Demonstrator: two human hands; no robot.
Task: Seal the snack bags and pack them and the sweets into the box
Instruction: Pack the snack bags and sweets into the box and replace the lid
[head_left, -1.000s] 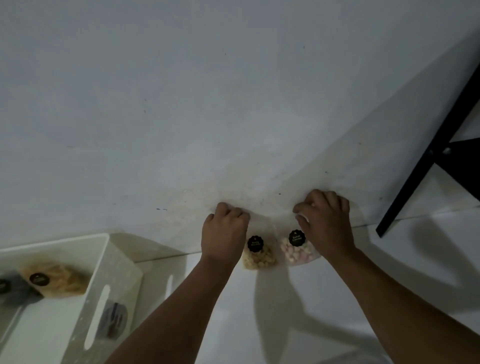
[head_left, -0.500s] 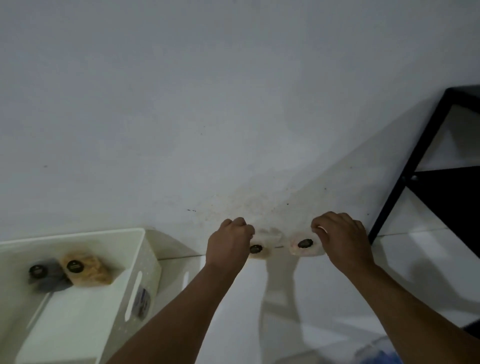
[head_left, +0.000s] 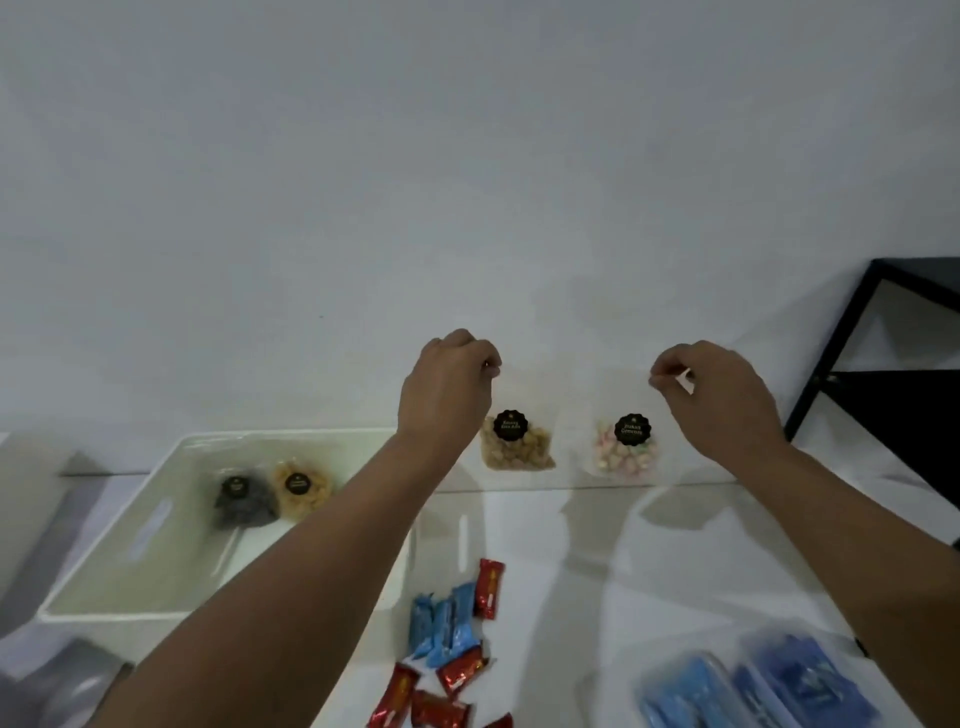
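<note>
— Clear plastic: both bags are off the table now, lifted since a moment ago. Left hand (head_left: 447, 387) pinches the nut bag (head_left: 517, 441), right hand (head_left: 719, 400) pinches the marshmallow bag (head_left: 626, 447).

— Relative to the white box (head_left: 171, 592)?

— Just right of it, held up. Two bags already inside; sweets (head_left: 457, 654) wait in front. Packing probably comes next.

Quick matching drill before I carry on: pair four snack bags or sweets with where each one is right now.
Things:
1. bag of brown nuts
2. bag of pastel sweets
3. dark snack bag
4. red-wrapped sweets

Places:
A. inside the white box
B. hanging from the right hand
C. lying loose on the table
D. hanging from the left hand

Pairs: 1-D, 2-B, 3-A, 4-C
</note>
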